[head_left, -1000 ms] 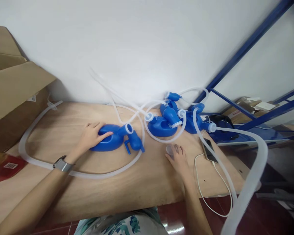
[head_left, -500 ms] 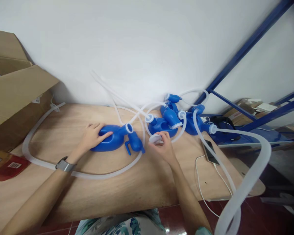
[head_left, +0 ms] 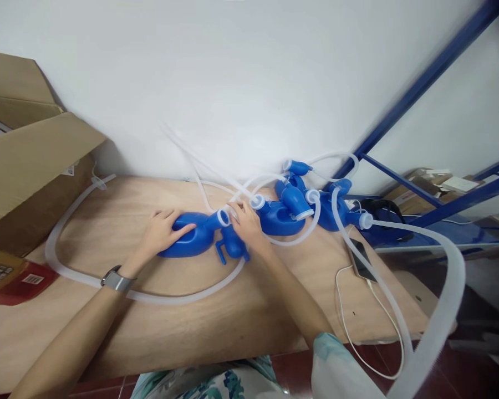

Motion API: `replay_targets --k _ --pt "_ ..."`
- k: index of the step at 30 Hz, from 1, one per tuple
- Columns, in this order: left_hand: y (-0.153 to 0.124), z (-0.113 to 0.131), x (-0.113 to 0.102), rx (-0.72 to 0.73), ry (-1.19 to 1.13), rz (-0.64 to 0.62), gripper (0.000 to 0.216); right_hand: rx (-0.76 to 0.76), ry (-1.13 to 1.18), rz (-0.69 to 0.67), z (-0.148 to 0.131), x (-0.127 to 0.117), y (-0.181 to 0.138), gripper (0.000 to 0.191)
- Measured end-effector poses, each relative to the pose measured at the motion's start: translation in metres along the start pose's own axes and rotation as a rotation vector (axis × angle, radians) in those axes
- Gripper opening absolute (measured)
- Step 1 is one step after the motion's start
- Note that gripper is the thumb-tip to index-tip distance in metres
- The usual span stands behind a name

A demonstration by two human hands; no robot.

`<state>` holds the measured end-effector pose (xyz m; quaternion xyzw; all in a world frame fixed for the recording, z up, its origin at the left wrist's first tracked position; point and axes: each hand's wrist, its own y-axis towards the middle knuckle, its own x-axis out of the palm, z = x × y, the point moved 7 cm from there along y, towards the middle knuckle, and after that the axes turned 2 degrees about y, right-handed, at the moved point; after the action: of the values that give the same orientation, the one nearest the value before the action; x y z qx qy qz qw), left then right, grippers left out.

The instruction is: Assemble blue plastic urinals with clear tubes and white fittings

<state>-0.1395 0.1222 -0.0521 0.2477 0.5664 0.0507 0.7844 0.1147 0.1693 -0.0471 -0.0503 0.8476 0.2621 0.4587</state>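
A blue plastic urinal bottle (head_left: 193,241) lies on its side on the table, its white-rimmed mouth pointing up and right. Round its left end my left hand (head_left: 162,230) is closed, thumb along the top. My right hand (head_left: 246,221) is at the bottle's mouth, fingers pinched on a white cap that is mostly hidden behind them. Below that hand lies a small blue funnel-shaped piece (head_left: 233,244) with a hooked arm, partly covered by it. A clear hose (head_left: 166,299) curves across the table under my left wrist.
More blue bottles (head_left: 280,219) with white caps and hoses crowd the right side. A phone (head_left: 362,260) with a white cable lies near the right edge. An open cardboard box (head_left: 41,183) and a red-and-yellow package (head_left: 20,277) stand at left. A blue metal frame (head_left: 432,72) rises at right.
My right hand has moved left and up with the white cap, from the open table to the bottle's mouth. My left hand keeps its hold on the bottle. The view has shifted slightly.
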Motion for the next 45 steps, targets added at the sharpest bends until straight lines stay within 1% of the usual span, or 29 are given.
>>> replay_targets --k 2,5,7,9,11,13,15,16,17,18,20,22,23,24,26,28,30,33,35,36,38,40,41,43,44,45 --pt "0.001 -0.006 0.000 -0.035 0.024 0.001 0.056 0.066 0.045 -0.054 0.005 0.011 -0.002 0.043" --pt "0.003 -0.022 -0.003 -0.098 0.064 0.008 0.057 0.164 0.076 -0.112 0.011 0.025 -0.013 0.048" --pt "0.004 -0.033 -0.008 -0.126 0.084 0.018 0.058 0.188 0.075 -0.178 0.012 0.036 -0.020 0.054" --pt "0.003 -0.038 -0.016 -0.137 0.109 0.068 0.059 0.200 0.100 -0.260 0.014 0.046 -0.026 0.059" --pt "-0.001 -0.032 -0.027 -0.133 0.130 0.169 0.054 0.209 0.153 -0.322 0.017 0.054 -0.028 0.059" --pt "-0.011 -0.013 -0.035 -0.103 0.102 0.265 0.039 0.203 0.225 -0.323 0.019 0.054 -0.026 0.051" --pt "-0.023 0.015 -0.035 -0.057 -0.009 0.295 0.025 0.168 0.352 -0.241 0.015 0.045 -0.022 0.043" --pt "-0.030 0.031 -0.032 -0.035 -0.096 0.282 0.022 0.154 0.444 -0.167 0.011 0.036 -0.021 0.041" --pt "-0.035 0.045 -0.026 -0.036 -0.197 0.240 0.024 0.149 0.545 -0.075 0.007 0.025 -0.020 0.040" --pt "-0.040 0.058 -0.018 -0.062 -0.307 0.194 0.031 0.146 0.646 0.030 0.002 0.013 -0.021 0.040" --pt "-0.044 0.081 0.001 -0.116 -0.551 0.056 0.058 0.134 0.800 0.225 -0.013 -0.011 -0.026 0.041" --pt "-0.043 0.101 0.015 -0.142 -0.805 -0.048 0.078 0.092 0.868 0.353 -0.032 -0.031 -0.033 0.039" --pt "-0.041 0.107 0.018 -0.154 -0.916 -0.056 0.081 0.059 0.877 0.386 -0.041 -0.039 -0.036 0.039" --pt "-0.037 0.111 0.018 -0.171 -1.001 -0.036 0.080 0.023 0.877 0.407 -0.050 -0.045 -0.038 0.038" --pt "-0.028 0.110 0.012 -0.215 -1.073 0.072 0.076 -0.042 0.868 0.431 -0.063 -0.054 -0.039 0.038" --pt "-0.019 0.105 0.002 -0.224 -1.053 0.184 0.073 -0.080 0.872 0.443 -0.068 -0.059 -0.038 0.037" --pt "-0.010 0.101 -0.008 -0.186 -0.990 0.226 0.069 -0.069 0.917 0.441 -0.065 -0.058 -0.033 0.044" --pt "0.002 0.098 -0.027 -0.082 -0.827 0.215 0.061 0.036 1.041 0.418 -0.052 -0.050 -0.023 0.067" --pt "0.008 0.100 -0.041 0.006 -0.689 0.196 0.056 0.069 1.098 0.376 -0.045 -0.046 -0.016 0.077" --pt "0.011 0.102 -0.047 0.045 -0.626 0.175 0.054 0.055 1.092 0.353 -0.043 -0.047 -0.014 0.080" --pt "0.014 0.105 -0.056 0.103 -0.523 0.120 0.052 -0.019 1.011 0.307 -0.044 -0.053 -0.012 0.086" --pt "0.014 0.106 -0.064 0.119 -0.472 0.110 0.055 -0.101 0.925 0.280 -0.047 -0.062 -0.014 0.081" --pt "0.013 0.105 -0.069 0.122 -0.485 0.138 0.061 -0.138 0.916 0.270 -0.049 -0.066 -0.016 0.074" --pt "0.009 0.100 -0.077 0.120 -0.562 0.234 0.077 -0.197 0.949 0.241 -0.054 -0.070 -0.021 0.058" --pt "0.006 0.098 -0.081 0.129 -0.600 0.278 0.080 -0.220 0.973 0.223 -0.057 -0.069 -0.023 0.053" --pt "0.004 0.097 -0.084 0.149 -0.623 0.312 0.078 -0.236 0.989 0.207 -0.060 -0.067 -0.026 0.052"
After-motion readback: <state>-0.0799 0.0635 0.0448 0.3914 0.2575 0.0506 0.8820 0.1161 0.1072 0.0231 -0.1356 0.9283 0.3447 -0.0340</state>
